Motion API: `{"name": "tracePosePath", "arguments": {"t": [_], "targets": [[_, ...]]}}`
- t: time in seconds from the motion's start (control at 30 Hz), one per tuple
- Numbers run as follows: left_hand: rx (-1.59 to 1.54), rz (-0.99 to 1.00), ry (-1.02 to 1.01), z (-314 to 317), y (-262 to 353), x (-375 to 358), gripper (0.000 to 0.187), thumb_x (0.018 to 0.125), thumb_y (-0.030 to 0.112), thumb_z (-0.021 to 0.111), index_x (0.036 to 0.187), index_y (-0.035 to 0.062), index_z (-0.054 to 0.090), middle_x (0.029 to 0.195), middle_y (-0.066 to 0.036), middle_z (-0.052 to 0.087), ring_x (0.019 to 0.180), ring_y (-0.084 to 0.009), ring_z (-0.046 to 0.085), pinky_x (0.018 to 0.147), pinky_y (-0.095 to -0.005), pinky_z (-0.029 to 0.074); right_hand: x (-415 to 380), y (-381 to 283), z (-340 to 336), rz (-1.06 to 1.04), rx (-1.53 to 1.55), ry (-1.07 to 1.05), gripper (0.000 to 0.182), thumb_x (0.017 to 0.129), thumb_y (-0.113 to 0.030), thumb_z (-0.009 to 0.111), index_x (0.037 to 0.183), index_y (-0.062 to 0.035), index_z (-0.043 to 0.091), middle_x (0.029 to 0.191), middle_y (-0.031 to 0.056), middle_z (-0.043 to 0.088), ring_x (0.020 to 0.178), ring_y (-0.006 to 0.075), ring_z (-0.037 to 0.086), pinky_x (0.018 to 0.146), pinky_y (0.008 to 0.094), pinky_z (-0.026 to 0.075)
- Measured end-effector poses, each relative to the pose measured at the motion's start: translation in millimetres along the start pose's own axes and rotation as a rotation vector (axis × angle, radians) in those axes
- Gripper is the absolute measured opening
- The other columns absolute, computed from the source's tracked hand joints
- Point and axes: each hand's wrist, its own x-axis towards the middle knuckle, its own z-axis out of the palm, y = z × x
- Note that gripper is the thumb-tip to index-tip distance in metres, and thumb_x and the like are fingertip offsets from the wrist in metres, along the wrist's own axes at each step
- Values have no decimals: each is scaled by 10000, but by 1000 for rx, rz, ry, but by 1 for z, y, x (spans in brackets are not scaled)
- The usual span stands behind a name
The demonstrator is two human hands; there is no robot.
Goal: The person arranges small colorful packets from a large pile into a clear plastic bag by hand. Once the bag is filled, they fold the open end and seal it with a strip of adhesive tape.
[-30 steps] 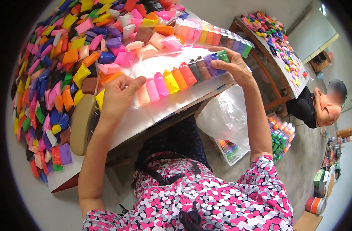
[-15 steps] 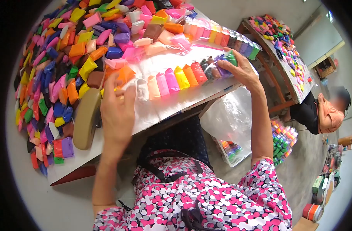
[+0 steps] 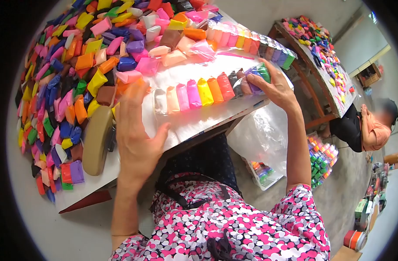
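A row of small coloured packets [image 3: 204, 92] in clear plastic lies on the white tabletop [image 3: 181, 135], running from white at the left to green at the right. My right hand [image 3: 275, 88] grips the green and purple end of the row, thumb in front and fingers behind. Near the white end, my left hand [image 3: 140, 135] is raised with its thumb spread from the fingers, holding nothing; its fingertips overlap an orange packet in view. A tan curved object [image 3: 97, 141] rests left of this hand, beside the big pile of loose packets [image 3: 72, 82].
Another wrapped row [image 3: 251, 41] lies along the table's far edge. Below the table are a plastic bag [image 3: 262, 130], a white basket [image 3: 266, 180] and stacked packs [image 3: 321, 158]. At the right, a person [image 3: 373, 126] sits by a second table [image 3: 329, 71].
My left hand has moved slightly down and right, and its thumb has spread outward. My right hand keeps its hold on the row's end, with the hand slightly farther right.
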Motion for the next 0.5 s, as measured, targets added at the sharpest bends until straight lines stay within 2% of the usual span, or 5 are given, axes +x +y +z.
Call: {"name": "tracePosePath", "arguments": {"t": [0.03,0.07,0.17,0.27,0.5], "targets": [[68,143,7,-6,-6,7,711,689,-23,736,1356,46,497,1333,-122,549,1225,-284,508,1021,-370,407,-1,-3,1,-1,24,-9,684,848,-481,701,1338,-40,520,1110,201,664,1037,291,647,902,386,491],[-4,142,-122,-11,-15,11,837,645,-10,743,1423,74,447,1423,-125,490,1369,-309,389,1140,-393,284,0,0,3,-5,22,-2,681,847,-479,702,1336,-40,521,1108,201,664,1036,290,647,900,386,492],[-5,287,-240,-8,-27,28,789,690,51,721,1424,49,432,1330,-164,543,1278,-295,478,1120,-434,276,2,6,3,-20,12,6,683,846,-476,704,1336,-37,520,1104,203,665,1036,288,647,897,385,493],[-31,211,-394,-1,-34,35,720,704,92,749,1378,74,497,1321,-127,568,1276,-280,465,1118,-398,256,-2,2,1,-28,-21,4,720,845,-493,702,1352,-23,505,1113,211,662,1049,297,642,909,384,487],[88,132,-377,12,-42,36,600,704,200,765,1254,53,576,1213,-134,606,1121,-276,552,1009,-400,315,-7,3,0,-38,-153,24,896,824,-602,673,1407,37,438,1281,269,576,1215,359,554,1028,401,422]]}}
